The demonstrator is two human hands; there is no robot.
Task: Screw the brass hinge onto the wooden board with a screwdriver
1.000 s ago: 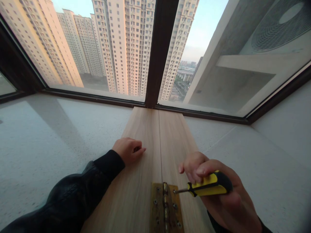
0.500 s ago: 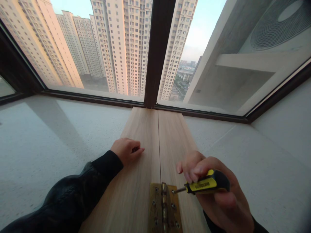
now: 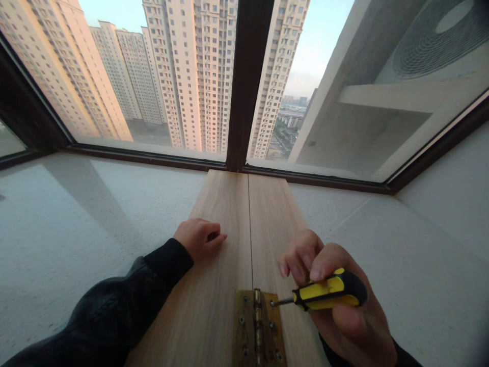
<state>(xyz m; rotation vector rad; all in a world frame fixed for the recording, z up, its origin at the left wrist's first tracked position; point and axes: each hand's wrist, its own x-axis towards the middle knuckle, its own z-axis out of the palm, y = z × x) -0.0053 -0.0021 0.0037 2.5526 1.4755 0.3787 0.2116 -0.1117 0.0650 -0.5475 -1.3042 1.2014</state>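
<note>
Two light wooden boards lie side by side on a pale sill, joined near me by a brass hinge. My right hand is closed round a yellow and black screwdriver, whose tip rests on a screw at the hinge's upper right leaf. My left hand lies curled on the left board's edge, fingers folded with nothing visible in them, pressing the board down.
The white speckled sill spreads to both sides of the boards. A dark window frame and glass stand just beyond the boards' far ends. A white wall rises at the right.
The screwdriver handle has turned in my right hand, its yellow face rotating, while the tip stays on the same hinge screw. My left hand has not moved.
</note>
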